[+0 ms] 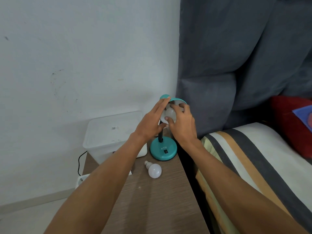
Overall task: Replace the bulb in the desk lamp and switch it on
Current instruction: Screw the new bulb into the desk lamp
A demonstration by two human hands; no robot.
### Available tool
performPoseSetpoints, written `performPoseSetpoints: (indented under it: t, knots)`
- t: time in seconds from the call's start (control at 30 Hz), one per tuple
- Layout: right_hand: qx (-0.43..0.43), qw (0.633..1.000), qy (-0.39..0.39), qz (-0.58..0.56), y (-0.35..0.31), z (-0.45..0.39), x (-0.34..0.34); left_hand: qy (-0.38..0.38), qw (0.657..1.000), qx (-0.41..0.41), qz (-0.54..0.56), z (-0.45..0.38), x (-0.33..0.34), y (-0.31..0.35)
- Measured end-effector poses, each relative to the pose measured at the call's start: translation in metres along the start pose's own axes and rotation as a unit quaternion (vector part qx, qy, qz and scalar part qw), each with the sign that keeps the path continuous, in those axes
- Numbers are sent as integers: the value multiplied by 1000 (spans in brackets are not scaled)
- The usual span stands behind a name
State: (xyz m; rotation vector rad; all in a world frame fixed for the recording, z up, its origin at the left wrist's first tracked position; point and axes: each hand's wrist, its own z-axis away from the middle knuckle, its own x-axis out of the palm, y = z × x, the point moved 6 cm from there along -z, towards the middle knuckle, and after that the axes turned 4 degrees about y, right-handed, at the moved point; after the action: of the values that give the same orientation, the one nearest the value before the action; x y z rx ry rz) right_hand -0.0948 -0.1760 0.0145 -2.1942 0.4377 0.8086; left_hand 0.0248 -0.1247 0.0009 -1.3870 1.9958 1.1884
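A teal desk lamp stands on a wooden bedside table (pixel 160 196), its round base (pixel 163 150) carrying a black switch (pixel 166 151). The lamp's shade (pixel 177 99) is tilted toward me. My left hand (pixel 152 121) holds the shade by its left side. My right hand (pixel 181 123) has its fingers closed around a white bulb (pixel 170 113) that sits inside the shade. A second white bulb (pixel 154 170) lies loose on the table in front of the base, its screw cap pointing back and left.
A translucent plastic box (pixel 108 134) stands at the table's back left, against the white wall. A black cable (pixel 79 162) runs down to a white power strip (pixel 82 179). A bed with a striped sheet (pixel 249 166) and a grey headboard (pixel 236 65) borders the right.
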Motion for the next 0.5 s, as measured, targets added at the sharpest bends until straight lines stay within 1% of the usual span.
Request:
performPoseSetpoints:
  t: [0.07,0.1,0.23,0.27,0.37,0.5]
  knots:
    - [9,1000,-18,-2,3,1,2,-3,1000,-1,-2,-1,0,0]
    - [26,999,-14,-22,4,1,1,-5,1000,-1,-1,-1,0,-1]
    - [160,979,16,-126,15,0,-2,-1,1000,1,-1,-2,0,-2]
    - [163,977,21,-136,14,0,-4,0,1000,2,-2,-2,0,-1]
    - [87,989,44,-114,3,3,-8,-3,1000,0,-3,-2,0,-1]
    - [60,995,22,-80,-1,6,-1,-3,1000,0,4,-1,0,-1]
